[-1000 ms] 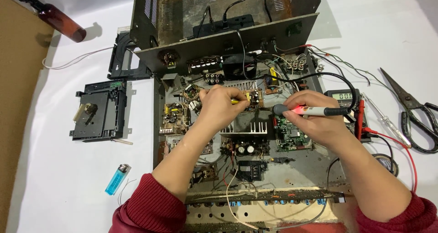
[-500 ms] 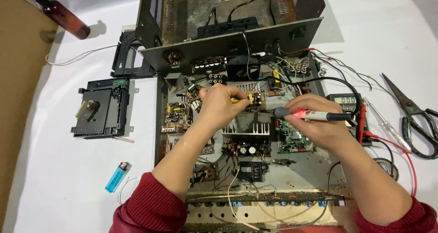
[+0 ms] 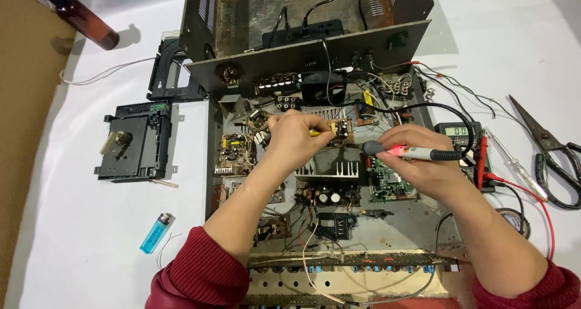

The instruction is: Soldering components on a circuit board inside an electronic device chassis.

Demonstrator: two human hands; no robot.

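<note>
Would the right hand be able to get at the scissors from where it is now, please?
Probably yes: the scissors lie in the open on the table, off to the side of the right hand, but that hand first has to free itself of the soldering iron.

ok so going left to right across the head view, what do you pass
black drive mechanism → blue lighter → left hand → small circuit board → soldering iron in the right hand → multimeter → screwdriver → scissors
</note>
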